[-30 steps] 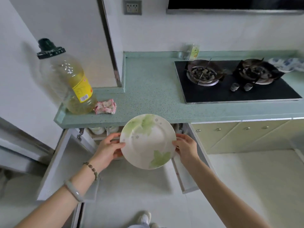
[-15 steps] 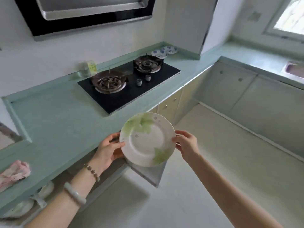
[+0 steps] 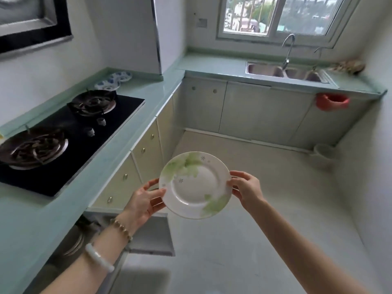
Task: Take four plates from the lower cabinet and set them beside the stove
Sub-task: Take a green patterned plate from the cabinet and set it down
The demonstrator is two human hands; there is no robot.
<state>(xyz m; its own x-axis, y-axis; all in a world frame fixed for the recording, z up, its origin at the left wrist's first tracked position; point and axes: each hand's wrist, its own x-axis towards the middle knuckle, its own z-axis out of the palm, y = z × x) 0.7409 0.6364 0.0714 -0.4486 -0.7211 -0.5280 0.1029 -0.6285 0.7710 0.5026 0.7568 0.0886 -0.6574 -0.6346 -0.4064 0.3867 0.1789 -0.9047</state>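
Plate (image 3: pixel 194 185): white with green leaf print, held in air between both hands, above floor, face up and a little tilted, touching no counter.
Left hand (image 3: pixel 144 200): gripping left rim of plate, thumb on top of rim, fingers curled below it.
Right hand (image 3: pixel 246 187): pinching right rim of plate, thumb on top, other fingers behind rim.
Bead bracelet (image 3: pixel 122 228): on left wrist, just behind left hand.
White bangle (image 3: pixel 99 257): lower on same forearm.
Stove (image 3: pixel 70 134): left of left hand and farther ahead, black top set into green counter (image 3: pixel 148 92), two burners and two knobs.
Blue-patterned plates (image 3: pixel 114 80): on counter past stove, near corner, well apart from both hands.
Lower cabinet (image 3: pixel 63 249): under left forearm, open; inside dim, contents not clear.
Cabinet door (image 3: pixel 152 236): swung out, just below left wrist.
Sink (image 3: pixel 284 72): far ahead of right hand, under window, two taps above it.
Red object (image 3: pixel 332 101): hanging at counter edge, ahead and right of right hand; kind not clear.
White bin (image 3: pixel 322 153): on floor ahead of right hand, near wall.
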